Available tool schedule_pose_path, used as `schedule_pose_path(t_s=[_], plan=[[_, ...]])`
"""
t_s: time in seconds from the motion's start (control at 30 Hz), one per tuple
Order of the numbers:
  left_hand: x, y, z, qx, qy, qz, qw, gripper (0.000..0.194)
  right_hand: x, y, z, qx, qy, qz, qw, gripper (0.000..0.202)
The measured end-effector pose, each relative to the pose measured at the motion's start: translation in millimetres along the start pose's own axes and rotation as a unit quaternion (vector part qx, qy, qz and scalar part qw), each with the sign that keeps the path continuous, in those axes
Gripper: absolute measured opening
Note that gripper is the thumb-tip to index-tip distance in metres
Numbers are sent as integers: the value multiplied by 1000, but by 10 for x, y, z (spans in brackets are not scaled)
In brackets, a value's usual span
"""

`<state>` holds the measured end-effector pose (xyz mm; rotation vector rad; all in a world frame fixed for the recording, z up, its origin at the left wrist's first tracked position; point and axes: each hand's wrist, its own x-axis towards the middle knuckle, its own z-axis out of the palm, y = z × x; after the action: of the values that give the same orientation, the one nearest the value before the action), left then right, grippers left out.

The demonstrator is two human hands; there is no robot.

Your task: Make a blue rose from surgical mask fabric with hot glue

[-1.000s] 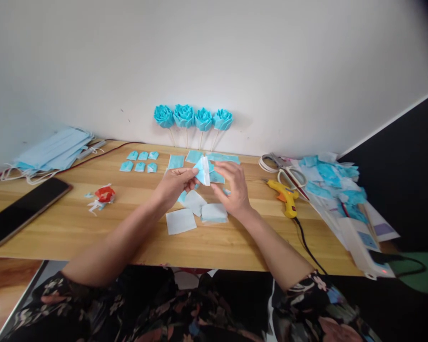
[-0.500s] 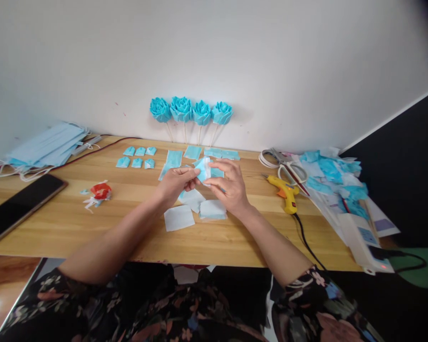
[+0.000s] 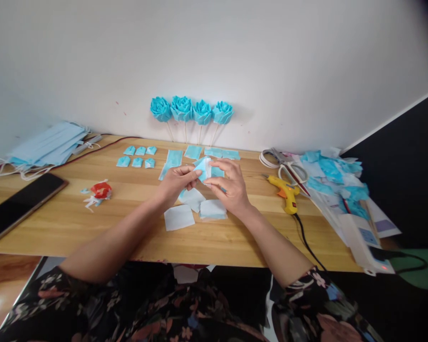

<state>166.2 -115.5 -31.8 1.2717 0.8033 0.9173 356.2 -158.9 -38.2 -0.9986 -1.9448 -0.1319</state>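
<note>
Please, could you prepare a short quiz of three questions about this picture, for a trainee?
1. Count: how many blue flowers are by the wall?
2. True or false: the yellow glue gun lies to the right of the right hand.
3. Choose: what does the left hand hold? A) scissors B) a folded piece C) a phone

Key: 1. Four. 2. True. 3. B.

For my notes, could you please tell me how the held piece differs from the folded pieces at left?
The held piece is off the table, between the left hand and right hand; the folded pieces lie on it. The held piece is single; the folded pieces form two rows of three. Both show light blue.
</note>
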Motion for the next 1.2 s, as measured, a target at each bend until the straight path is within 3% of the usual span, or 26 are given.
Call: schedule_pose_path(t_s=[0.2,0.5,0.87,1.0,1.2], plan=[[-13,32,9,17,45,5,999,28,-9,11,11,16,-1,-9,1000,15],[-21,35,26,47,48,17,998,26,-26,-35,20,84,9,78,993,9],[-31,28,49,49,24,14,998,26,-37,-43,46,185,22,197,963,6],[-20,22,30,-11,28,0,1000,28,-30,-43,-14,185,8,152,971,4],[-15,59,23,-109,36,-44,992,32,0,-13,-113,111,13,55,992,33]])
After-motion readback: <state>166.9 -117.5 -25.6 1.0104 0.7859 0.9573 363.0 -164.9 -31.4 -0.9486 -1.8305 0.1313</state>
